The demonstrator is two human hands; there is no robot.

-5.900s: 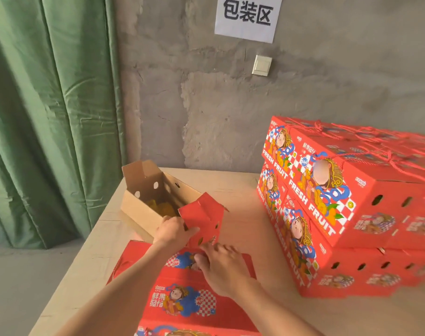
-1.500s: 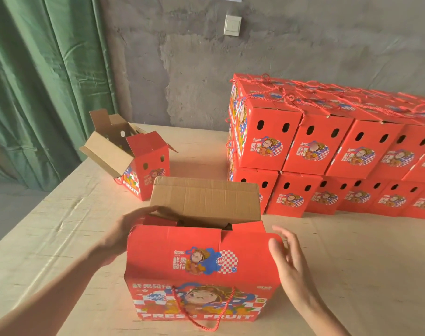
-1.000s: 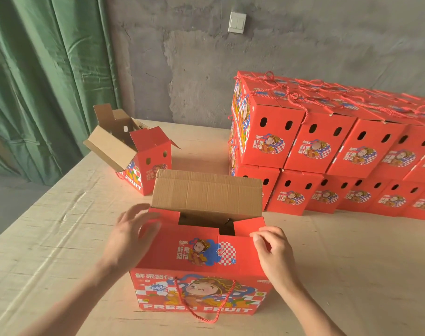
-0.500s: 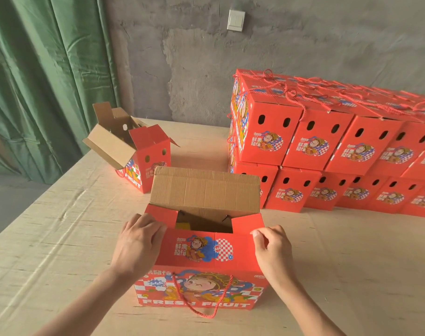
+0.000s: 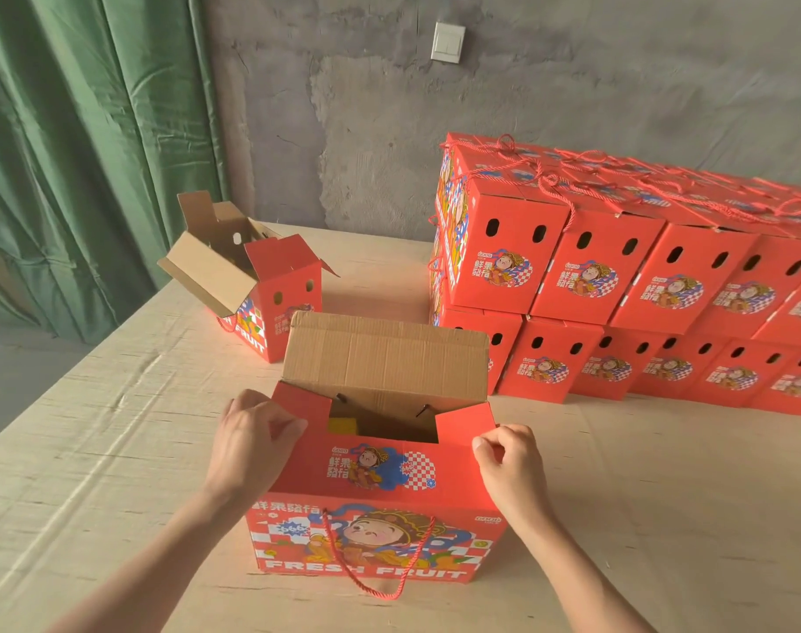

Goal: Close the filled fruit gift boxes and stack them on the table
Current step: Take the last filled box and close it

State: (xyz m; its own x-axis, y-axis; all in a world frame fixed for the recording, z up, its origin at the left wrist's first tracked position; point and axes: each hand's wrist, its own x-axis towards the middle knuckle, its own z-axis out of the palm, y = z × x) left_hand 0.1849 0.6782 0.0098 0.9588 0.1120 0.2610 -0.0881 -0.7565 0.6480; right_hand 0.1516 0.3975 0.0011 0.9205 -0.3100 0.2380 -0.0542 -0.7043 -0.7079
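Stiff cardboard gift box, likely fruit-heavy: left hand at nine o'clock, right hand at three, fingers pinching flap corners

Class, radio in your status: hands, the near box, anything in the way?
Left hand, right hand grip the front flap. Box open, back flap upright. Other open box sits apart.

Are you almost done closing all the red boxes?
Mostly done: a big stack of closed boxes sits two layers high on the right of the table. In hand: the left hand and right hand grip the front flap of the near box; its back flap stands up. Left: closing and stacking it, then the open box behind it.
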